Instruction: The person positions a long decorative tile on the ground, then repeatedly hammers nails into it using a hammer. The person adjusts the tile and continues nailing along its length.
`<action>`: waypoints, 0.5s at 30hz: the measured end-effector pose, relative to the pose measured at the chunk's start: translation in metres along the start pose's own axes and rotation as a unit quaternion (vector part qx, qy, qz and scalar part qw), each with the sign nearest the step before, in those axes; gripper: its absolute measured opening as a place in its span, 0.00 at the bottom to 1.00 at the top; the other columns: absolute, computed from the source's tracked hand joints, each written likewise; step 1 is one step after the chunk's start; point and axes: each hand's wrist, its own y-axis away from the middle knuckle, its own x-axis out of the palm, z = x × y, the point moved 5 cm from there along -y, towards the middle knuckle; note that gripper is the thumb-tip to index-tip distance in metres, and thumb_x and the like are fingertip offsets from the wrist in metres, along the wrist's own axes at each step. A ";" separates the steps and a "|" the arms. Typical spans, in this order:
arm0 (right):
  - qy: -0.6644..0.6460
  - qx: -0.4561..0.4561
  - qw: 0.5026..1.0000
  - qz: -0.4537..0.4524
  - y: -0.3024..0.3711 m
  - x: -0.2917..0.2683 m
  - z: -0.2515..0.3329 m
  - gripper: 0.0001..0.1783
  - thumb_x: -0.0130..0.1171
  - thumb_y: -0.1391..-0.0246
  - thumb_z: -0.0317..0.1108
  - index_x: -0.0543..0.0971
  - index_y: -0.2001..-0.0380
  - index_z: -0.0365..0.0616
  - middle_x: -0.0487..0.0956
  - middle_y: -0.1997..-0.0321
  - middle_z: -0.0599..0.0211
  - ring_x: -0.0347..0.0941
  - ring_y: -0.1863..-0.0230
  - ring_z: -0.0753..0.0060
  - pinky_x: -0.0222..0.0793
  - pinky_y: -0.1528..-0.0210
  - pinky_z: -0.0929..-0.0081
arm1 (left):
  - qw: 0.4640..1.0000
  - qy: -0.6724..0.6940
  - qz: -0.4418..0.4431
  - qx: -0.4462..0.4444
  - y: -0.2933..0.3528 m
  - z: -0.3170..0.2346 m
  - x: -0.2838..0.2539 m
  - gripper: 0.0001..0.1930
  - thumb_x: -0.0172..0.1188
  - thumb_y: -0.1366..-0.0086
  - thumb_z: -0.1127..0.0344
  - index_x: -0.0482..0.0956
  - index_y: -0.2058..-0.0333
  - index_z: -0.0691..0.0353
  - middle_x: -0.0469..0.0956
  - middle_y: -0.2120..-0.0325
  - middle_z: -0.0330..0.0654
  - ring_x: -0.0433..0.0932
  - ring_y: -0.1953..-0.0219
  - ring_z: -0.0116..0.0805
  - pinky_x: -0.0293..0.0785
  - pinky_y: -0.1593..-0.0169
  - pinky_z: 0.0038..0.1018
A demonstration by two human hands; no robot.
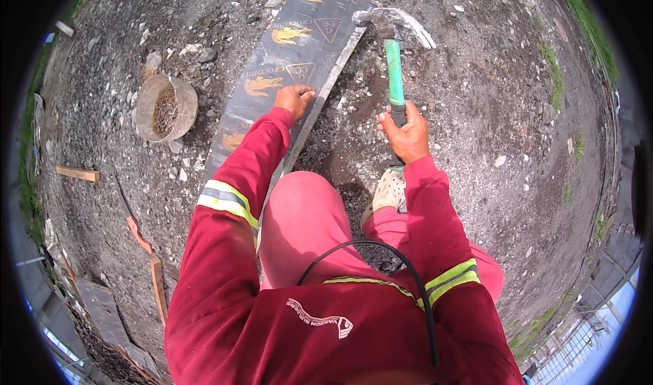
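Observation:
My right hand (409, 137) is wrapped round the black grip of a claw hammer (394, 72), its green handle upright in the view and its metal head at the far end. The head hangs just right of a long dark panel (272, 58) with gold printed figures. On that panel, close to its right edge, rests my left hand (295, 101). Its fingers are curled and pinched together; anything between them is too small to make out. A pale narrow strip (320, 106) runs along the panel's right edge, and my bent left knee is beside its near end.
Left of the panel, a pale bucket (146, 106) holds many thin rusty-brown pieces that look like nails. Wood offcuts (78, 173) and a thin tool with an orange-red handle (139, 235) lie on gravelly ground. Another dark panel (102, 310) is at lower left. My beige clog (388, 193) is below the hammer.

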 end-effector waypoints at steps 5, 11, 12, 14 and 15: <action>-0.014 0.273 0.962 0.007 0.038 -0.010 -0.035 0.09 0.59 0.46 0.33 0.71 0.73 0.41 0.71 0.85 0.71 0.66 0.88 0.80 0.63 0.87 0.78 | 0.994 -0.061 -0.073 0.052 0.011 0.006 0.015 0.10 0.62 0.44 0.59 0.83 0.66 0.55 0.80 0.68 0.44 0.79 0.65 0.42 0.73 0.60 0.31; 0.064 0.319 0.946 0.016 0.066 -0.011 -0.050 0.08 0.58 0.46 0.34 0.73 0.71 0.42 0.70 0.87 0.73 0.66 0.88 0.81 0.61 0.87 0.79 | 0.989 -0.110 -0.078 0.055 -0.005 -0.004 0.023 0.11 0.60 0.42 0.54 0.83 0.66 0.50 0.79 0.69 0.42 0.78 0.65 0.43 0.72 0.62 0.33; 0.062 0.289 0.955 0.018 0.064 -0.008 -0.048 0.07 0.58 0.46 0.33 0.73 0.71 0.42 0.70 0.87 0.74 0.65 0.88 0.83 0.60 0.87 0.79 | 0.986 -0.133 -0.072 0.067 -0.007 -0.005 0.025 0.10 0.60 0.42 0.54 0.83 0.66 0.50 0.79 0.69 0.41 0.78 0.65 0.43 0.72 0.63 0.33; 0.084 0.231 0.969 0.033 0.059 -0.001 -0.041 0.08 0.59 0.47 0.34 0.74 0.72 0.41 0.71 0.86 0.73 0.65 0.87 0.82 0.60 0.84 0.78 | 0.977 -0.179 -0.066 0.094 -0.010 -0.009 0.030 0.09 0.59 0.42 0.54 0.83 0.66 0.48 0.79 0.70 0.40 0.78 0.66 0.42 0.72 0.63 0.33; 0.085 0.197 0.976 0.040 0.056 0.002 -0.036 0.08 0.59 0.47 0.34 0.74 0.72 0.41 0.71 0.86 0.73 0.65 0.86 0.81 0.61 0.83 0.78 | 0.979 -0.172 -0.069 0.088 -0.010 -0.008 0.032 0.09 0.59 0.42 0.54 0.83 0.67 0.48 0.79 0.71 0.39 0.78 0.66 0.41 0.72 0.64 0.33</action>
